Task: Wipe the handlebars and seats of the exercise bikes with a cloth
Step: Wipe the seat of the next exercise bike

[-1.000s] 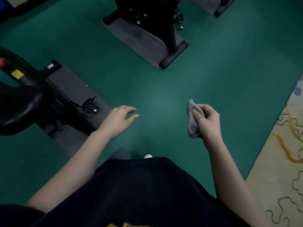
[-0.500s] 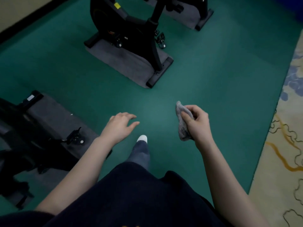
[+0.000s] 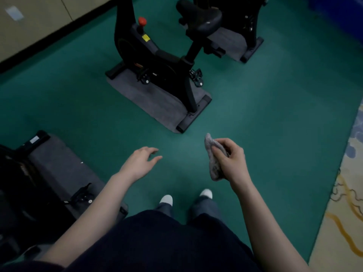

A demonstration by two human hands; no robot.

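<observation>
My right hand [image 3: 230,160] grips a bunched grey cloth [image 3: 213,163] in the air above the green floor. My left hand [image 3: 140,161] hangs empty beside it, fingers loosely spread. Ahead stands a black exercise bike [image 3: 157,57] on a grey mat [image 3: 149,99]; its black seat [image 3: 200,16] faces me and its handlebars are out of frame. Both hands are well short of that bike. Another bike [image 3: 25,185] stands close on my left, only its lower frame showing.
A third bike [image 3: 249,20] on its own mat stands behind the middle one at the top right. A patterned cream rug [image 3: 345,213] runs along the right edge. A pale wall with a dark skirting [image 3: 39,46] is at the upper left. My feet [image 3: 186,197] stand on the green floor.
The view has tilted up and I have stepped forward: the middle bike's seat has come into view and the left bike has slid lower. Both hands keep their pose, and the cloth is still held.
</observation>
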